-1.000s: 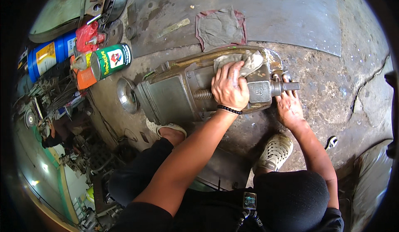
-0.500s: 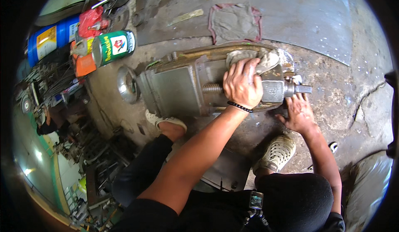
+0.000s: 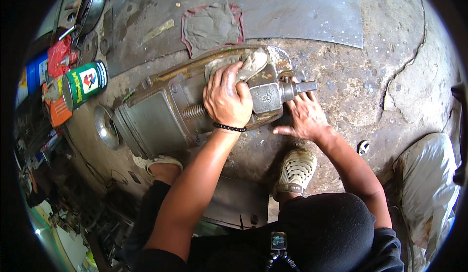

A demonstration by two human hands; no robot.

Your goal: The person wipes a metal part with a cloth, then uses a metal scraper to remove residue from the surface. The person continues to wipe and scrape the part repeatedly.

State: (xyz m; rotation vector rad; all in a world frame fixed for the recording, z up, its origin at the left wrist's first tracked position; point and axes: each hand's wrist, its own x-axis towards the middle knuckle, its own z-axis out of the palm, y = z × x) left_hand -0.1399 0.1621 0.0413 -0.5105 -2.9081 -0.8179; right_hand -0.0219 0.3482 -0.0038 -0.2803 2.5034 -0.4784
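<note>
A large grey machine vise lies on the floor in front of me, its threaded screw bare in the middle and a square shaft end sticking out at the right. My left hand is closed over a bunched grey rag, pressing it against the vise's top beside the end block. At the shaft end, my right hand reaches in with its thumb spread to the left. The fingers are stretched toward the vise's end, and some fingertips are hidden behind the shaft.
A grey cloth with a red border lies across the edge of a metal sheet beyond the vise. A green can, an orange container and a metal bowl stand left. At right are a small wrench-like tool and plastic sheeting.
The whole view has turned, so vise, cloth and cans appear farther left. My left hand stays on the rag, and my right hand stays at the shaft end, its thumb stretched out more.
</note>
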